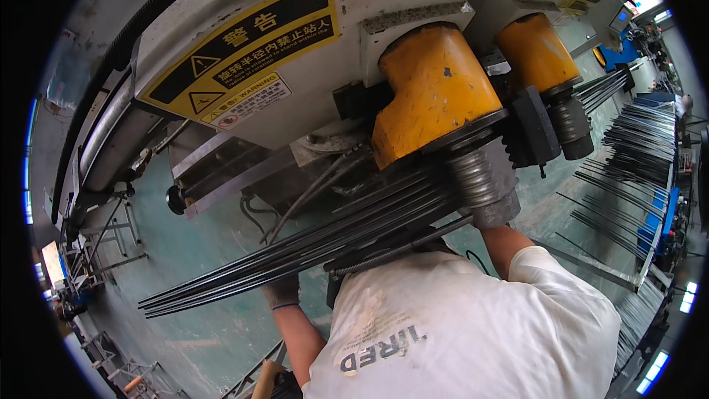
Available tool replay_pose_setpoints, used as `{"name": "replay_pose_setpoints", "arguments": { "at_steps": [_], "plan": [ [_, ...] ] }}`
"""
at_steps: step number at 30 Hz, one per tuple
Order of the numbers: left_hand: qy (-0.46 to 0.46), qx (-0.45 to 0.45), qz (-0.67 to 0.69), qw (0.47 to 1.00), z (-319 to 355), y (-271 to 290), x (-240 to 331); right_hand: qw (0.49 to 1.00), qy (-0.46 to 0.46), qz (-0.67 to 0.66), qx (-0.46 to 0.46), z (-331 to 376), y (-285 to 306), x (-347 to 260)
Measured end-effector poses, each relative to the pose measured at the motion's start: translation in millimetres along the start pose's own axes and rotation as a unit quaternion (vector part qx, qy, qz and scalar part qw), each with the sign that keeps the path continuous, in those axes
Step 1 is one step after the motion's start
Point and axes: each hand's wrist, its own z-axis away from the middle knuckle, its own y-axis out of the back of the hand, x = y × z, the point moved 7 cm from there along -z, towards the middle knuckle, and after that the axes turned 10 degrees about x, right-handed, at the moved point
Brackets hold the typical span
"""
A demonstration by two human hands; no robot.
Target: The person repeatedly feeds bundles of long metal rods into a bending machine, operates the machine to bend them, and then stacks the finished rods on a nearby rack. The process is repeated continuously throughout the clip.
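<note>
Person: a white shirt [473, 318] with dark print fills the lower middle; the left forearm [299, 336] reaches up on one side, the right arm [506, 247] on the other.
Lower edge: a tan piece [267, 382] shows just beside the left forearm.
Left hand: the left hand [284, 293], in a dark glove, is at the underside of the rod bundle near its free ends; the fingers are hidden by the rods, so I cannot tell whether they grip.
Right hand: hidden behind the machine's roller, so its state cannot be told.
Black rods: a bundle of long, thin black rods [295, 251] slants from spread ends at lower left up to the roller, bunching closer on the way; their far ends are hidden.
Roller: a ribbed metal roller [484, 181] hangs under a scuffed orange housing [439, 96], the rods running in beside it.
Second head: a smaller-looking orange housing [538, 52] carries another ribbed roller [570, 129], with a black block [535, 125] between the two.
Machine body: a pale casing [310, 96] bears a yellow-and-black warning label [258, 33]; grey cables [314, 192] loop below.
Floor: a worn green floor [170, 340] spreads underneath.
Right background: many stacked rods [639, 144] lie in rows, near a blue object [653, 222].
Left background: metal frames [111, 229] stand on the floor.
</note>
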Motion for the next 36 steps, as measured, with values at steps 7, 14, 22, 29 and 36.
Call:
{"name": "replay_pose_setpoints", "arguments": {
  "at_steps": [7, 14, 22, 29, 36],
  "plan": [
    [0.041, -0.002, -0.083, 0.996, 7.6, -55.1, 22.4, 0.997, 0.013, -0.077, 0.019, 5.1, -8.8, -32.7],
    [0.030, -0.064, -0.189, 0.979, 11.2, -87.3, 24.1, 0.986, -0.081, -0.143, -0.001, 132.0, -35.5, -35.0],
    [0.044, -0.207, -0.210, 0.955, 18.5, -84.9, 10.8, 0.934, -0.023, -0.266, 0.237, 196.9, 54.3, -26.2],
    [-0.027, -0.290, -0.094, 0.952, 51.7, -102.8, 85.9, 0.737, 0.073, -0.562, 0.368, 191.9, 187.4, -117.6],
    [-0.066, -0.306, -0.011, 0.950, 99.7, -133.3, 125.9, 0.619, 0.089, -0.714, 0.315, 153.0, 229.5, -175.1]
  ]
}}
